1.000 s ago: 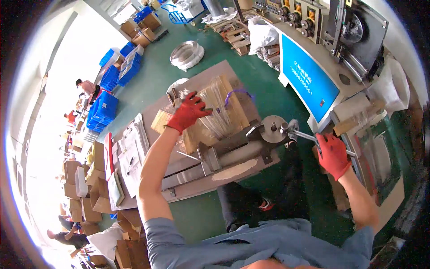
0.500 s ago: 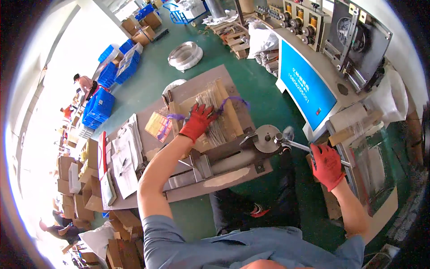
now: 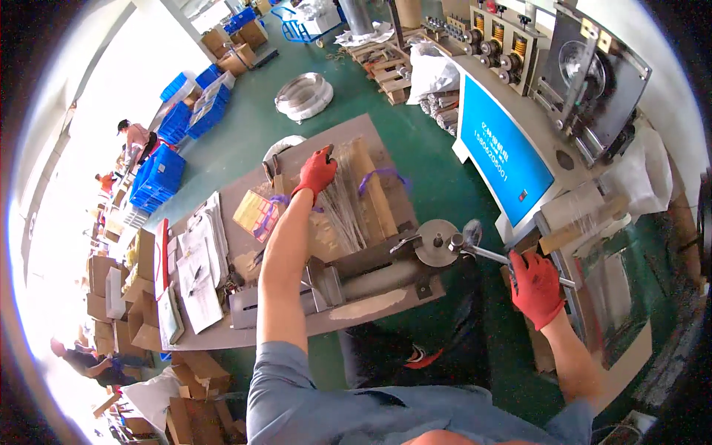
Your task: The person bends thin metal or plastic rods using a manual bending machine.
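Note:
My right hand (image 3: 537,288), in a red work glove, is wrapped around a metal lever (image 3: 486,254). The lever joins a round metal disc (image 3: 437,243) at the right end of a bench-mounted bending fixture (image 3: 348,285). My left hand (image 3: 317,172), gloved alike, reaches to the far end of a bundle of thin metal wires (image 3: 343,211). Its fingers are curled closed, and what lies in them is hidden. The wires lie loosely fanned between wooden strips (image 3: 374,189) on the bench top. Purple ties (image 3: 386,176) lie beside them.
A yellow-orange card (image 3: 256,213) and paper sheets (image 3: 199,274) lie on the bench's left side. Right of me stands a machine with a blue panel (image 3: 493,144). A wire coil (image 3: 304,96) rests on the green floor. Blue crates (image 3: 159,178) and other people are farther left.
My left hand has moved away from me, from the middle of the wires to their far end, and its spread fingers have closed. My right hand stays on the lever.

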